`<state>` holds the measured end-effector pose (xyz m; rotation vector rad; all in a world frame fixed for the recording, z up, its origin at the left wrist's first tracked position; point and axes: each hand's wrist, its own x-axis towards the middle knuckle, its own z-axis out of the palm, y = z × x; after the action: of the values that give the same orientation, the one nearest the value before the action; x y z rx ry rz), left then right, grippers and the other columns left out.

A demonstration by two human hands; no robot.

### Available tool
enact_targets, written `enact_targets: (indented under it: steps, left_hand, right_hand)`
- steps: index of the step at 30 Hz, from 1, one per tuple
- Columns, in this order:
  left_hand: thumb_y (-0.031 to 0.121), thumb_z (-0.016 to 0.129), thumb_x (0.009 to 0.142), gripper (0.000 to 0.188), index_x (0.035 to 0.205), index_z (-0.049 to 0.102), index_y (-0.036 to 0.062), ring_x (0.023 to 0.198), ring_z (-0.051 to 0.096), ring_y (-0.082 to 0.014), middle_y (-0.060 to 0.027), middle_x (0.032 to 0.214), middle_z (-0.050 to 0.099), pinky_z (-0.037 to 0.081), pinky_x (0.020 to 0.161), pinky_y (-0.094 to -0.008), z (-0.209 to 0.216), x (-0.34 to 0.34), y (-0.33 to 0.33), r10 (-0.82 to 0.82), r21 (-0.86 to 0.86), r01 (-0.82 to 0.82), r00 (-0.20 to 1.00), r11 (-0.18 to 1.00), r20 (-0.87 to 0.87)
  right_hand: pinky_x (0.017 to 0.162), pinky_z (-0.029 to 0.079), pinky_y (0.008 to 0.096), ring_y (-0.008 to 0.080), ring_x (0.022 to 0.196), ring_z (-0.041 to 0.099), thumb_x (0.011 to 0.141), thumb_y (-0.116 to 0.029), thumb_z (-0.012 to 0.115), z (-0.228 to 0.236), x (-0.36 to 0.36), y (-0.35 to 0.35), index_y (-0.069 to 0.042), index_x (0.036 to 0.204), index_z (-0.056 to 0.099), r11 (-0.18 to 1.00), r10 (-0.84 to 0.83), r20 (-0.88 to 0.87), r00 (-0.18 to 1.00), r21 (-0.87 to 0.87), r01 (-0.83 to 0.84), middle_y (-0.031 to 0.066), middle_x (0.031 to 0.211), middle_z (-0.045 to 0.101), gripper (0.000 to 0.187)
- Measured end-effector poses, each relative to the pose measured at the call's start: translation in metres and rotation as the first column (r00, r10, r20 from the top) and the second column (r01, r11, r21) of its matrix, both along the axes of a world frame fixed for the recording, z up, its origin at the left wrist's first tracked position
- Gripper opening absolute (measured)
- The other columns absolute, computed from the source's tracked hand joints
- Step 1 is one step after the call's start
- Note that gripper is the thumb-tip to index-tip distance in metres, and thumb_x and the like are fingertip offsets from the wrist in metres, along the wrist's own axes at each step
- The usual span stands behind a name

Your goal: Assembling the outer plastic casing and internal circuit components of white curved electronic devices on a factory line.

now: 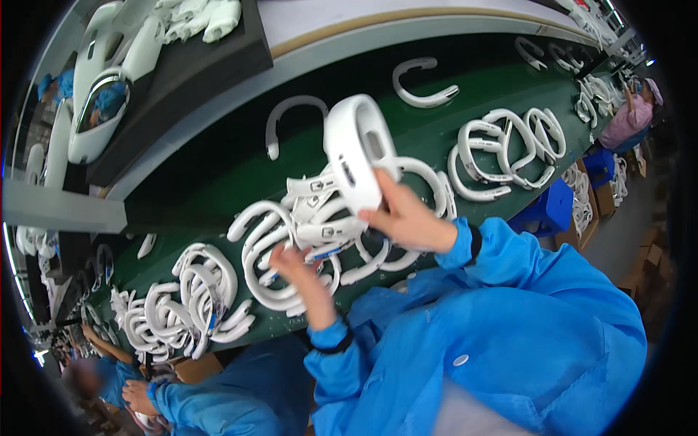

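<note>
The right hand (407,218) holds up a smooth, glossy white plastic housing (356,149), a thick rounded oval ring with a dark slot in its side; its fingers are closed around the lower edge, lifting the part above the surface (218,167). The left hand (294,265) reaches down into a heap of white curved plastic bands (291,240), fingers curled among them, though whether they pinch one cannot be told. Both forearms wear bright blue sleeves (509,291) with dark cuffs. The surface is a long dark green belt running diagonally, edged by a pale grey rail (407,36). More C-shaped white bands lie in clusters to the lower left (189,305) and upper right (509,149), with single ones (425,83) farther back. White moulded shells (102,94) sit on a dark shelf at upper left. Another person in blue (218,400) works at lower left, one in pink (629,120) far right.
</note>
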<state>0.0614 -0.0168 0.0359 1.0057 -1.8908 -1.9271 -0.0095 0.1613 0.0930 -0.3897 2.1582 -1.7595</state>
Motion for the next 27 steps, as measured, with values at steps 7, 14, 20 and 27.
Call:
enact_targets:
  steps: [7, 14, 20, 27]
  left_hand:
    - [0.043, 0.039, 0.095, 0.038, 0.105, 0.045, 0.0072, 0.092, 0.058, -0.0228, -0.0083, 0.098, 0.051, 0.047, 0.073, -0.0356, -0.006, 0.059, -0.05, -0.099, 0.173, 0.091, 0.995, 0.981, 0.034]
    - [0.032, 0.043, 0.096, 0.026, 0.093, 0.048, 0.0058, 0.084, 0.061, -0.0212, -0.008, 0.086, 0.057, 0.048, 0.069, -0.0319, -0.024, 0.056, -0.035, -0.008, 0.282, -0.035, 0.989, 0.959, 0.148]
    - [0.027, 0.045, 0.093, 0.019, 0.091, 0.049, 0.0077, 0.084, 0.062, -0.0197, -0.0056, 0.083, 0.058, 0.046, 0.07, -0.0315, -0.019, 0.04, -0.037, 0.014, 0.213, -0.062, 0.976, 0.975, 0.219]
    - [0.017, 0.044, 0.094, 0.016, 0.089, 0.049, 0.0028, 0.085, 0.061, -0.0206, -0.0082, 0.083, 0.058, 0.048, 0.072, -0.0303, 0.0, 0.004, -0.022, -0.097, 0.184, 0.092, 0.995, 0.979, 0.02]
  right_hand:
    - [0.069, 0.05, 0.0406, 0.0359, 0.079, 0.064, 0.076, -0.014, 0.064, -0.131, -0.214, 0.068, 0.004, 0.117, 0.042, 0.801, -0.068, -0.034, 0.997, 0.594, 0.075, 0.0261, 0.089, 0.062, 0.05]
    - [0.081, 0.047, 0.0455, 0.0412, 0.092, 0.059, 0.075, -0.017, 0.064, -0.244, -0.278, 0.04, 0.001, 0.119, 0.045, 0.531, 0.148, -0.324, 0.934, 0.823, 0.202, 0.0264, 0.102, 0.06, 0.051]
    - [0.085, 0.047, 0.0468, 0.0407, 0.094, 0.059, 0.073, -0.02, 0.062, -0.276, -0.274, 0.0, 0.005, 0.116, 0.045, 0.761, -0.102, -0.116, 0.988, 0.63, 0.153, 0.0239, 0.108, 0.057, 0.052]
    - [0.063, 0.051, 0.0391, 0.0316, 0.074, 0.064, 0.067, -0.019, 0.069, -0.21, -0.257, -0.003, 0.007, 0.107, 0.05, 0.818, -0.499, 0.191, 0.845, 0.426, 0.386, 0.0215, 0.091, 0.061, 0.051]
